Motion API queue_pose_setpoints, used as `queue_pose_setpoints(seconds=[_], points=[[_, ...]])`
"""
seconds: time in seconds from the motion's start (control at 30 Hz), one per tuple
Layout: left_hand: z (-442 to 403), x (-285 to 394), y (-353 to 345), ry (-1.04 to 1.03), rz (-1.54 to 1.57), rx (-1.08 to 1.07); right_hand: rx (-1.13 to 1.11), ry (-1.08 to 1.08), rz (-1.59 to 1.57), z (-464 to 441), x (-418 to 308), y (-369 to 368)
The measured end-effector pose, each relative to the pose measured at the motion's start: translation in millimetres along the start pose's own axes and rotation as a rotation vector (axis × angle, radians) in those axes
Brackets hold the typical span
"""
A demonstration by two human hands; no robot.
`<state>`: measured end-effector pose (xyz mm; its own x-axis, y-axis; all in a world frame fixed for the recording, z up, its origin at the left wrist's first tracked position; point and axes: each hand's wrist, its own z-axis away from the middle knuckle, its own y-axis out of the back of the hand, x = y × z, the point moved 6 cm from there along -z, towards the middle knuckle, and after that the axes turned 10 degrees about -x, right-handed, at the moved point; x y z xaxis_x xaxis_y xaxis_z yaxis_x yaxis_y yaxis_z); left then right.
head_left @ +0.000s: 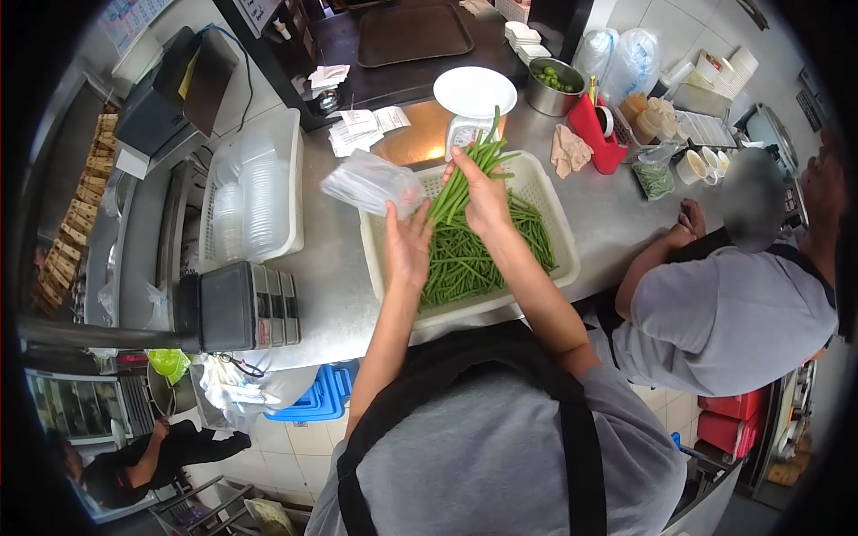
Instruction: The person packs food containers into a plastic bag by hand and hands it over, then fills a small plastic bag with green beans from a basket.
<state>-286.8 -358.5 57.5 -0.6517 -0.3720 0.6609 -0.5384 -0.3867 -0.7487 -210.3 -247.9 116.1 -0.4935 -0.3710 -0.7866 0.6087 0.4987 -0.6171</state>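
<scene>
My right hand (483, 195) is closed around a bunch of long green beans (458, 189), held over a pale perforated basket (565, 259). More green beans (474, 259) fill the basket below. My left hand (407, 248) holds a clear plastic bag (368, 185) at its fingertips, beside the bunch. The bag hangs over the basket's left rim, and reddish patches show through its near end. Just beyond the basket stands a kitchen scale (463, 134) with a round white plate (475, 90) on top.
Left on the steel counter are a bin of clear plastic containers (297, 179) and a black drawer box (234, 308). Paper slips (365, 128) lie behind. A pot of limes (552, 96), a red holder (601, 134) and a cloth (570, 150) stand right. A co-worker (724, 304) is close on the right.
</scene>
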Motion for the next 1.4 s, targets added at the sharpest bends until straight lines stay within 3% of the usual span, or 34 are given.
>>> queue_pose_setpoints(seconds=[0.1, 0.23, 0.33, 0.37, 0.5, 0.6, 0.73, 0.87, 0.97, 1.03, 1.17, 1.27, 1.4], points=[[-5.7, -20.4, -12.2, 0.046, 0.145, 0.005, -0.02, -0.058, -0.089, 6.3, 18.0, -7.0], [-5.5, -17.5, -6.8, 0.051, 0.13, 0.194, -0.088, -0.111, -0.06, 13.2, 39.0, -5.0], [-0.2, -2.9, -12.4, 0.137, -0.164, 0.189, -0.12, -0.131, -0.042, 13.6, 36.4, -1.7], [-8.5, 0.5, -9.0, 0.071, -0.232, 0.006, -0.165, -0.102, 0.011, 9.2, 36.7, 3.7], [-25.3, 28.5, -16.5, 0.029, -0.13, -0.147, -0.296, -0.311, 0.159, 18.6, 28.6, 1.0], [-40.9, 42.2, -42.3, 0.007, -0.277, -0.255, -0.386, -0.393, 0.261, 22.5, 40.2, 2.2], [-58.8, 53.1, -45.3, -0.101, -0.518, -0.182, -0.449, -0.498, 0.278, 29.7, 52.5, 2.9], [-59.7, 100.7, -56.7, -0.353, -0.625, -0.149, -0.489, -0.561, 0.303, 39.0, 63.9, 21.0], [-44.3, 127.5, -62.6, -0.3, -0.79, -0.097, -0.346, -0.599, 0.075, 35.5, 70.8, 40.4], [-44.7, 104.2, -53.1, -0.187, -0.863, -0.188, -0.282, -0.63, -0.177, 31.4, 72.5, 39.2], [-36.7, 57.6, -51.0, 0.096, -1.039, -0.213, -0.305, -0.662, -0.254, 28.4, 73.6, 18.1], [-32.8, 56.9, -45.2, 0.027, -0.952, -0.169, -0.384, -0.665, -0.245, 33.3, 73.2, 8.9], [-30.4, 67.4, -22.3, -0.21, -0.72, -0.11, -0.302, -0.679, -0.334, 23.8, 71.9, 13.4]])
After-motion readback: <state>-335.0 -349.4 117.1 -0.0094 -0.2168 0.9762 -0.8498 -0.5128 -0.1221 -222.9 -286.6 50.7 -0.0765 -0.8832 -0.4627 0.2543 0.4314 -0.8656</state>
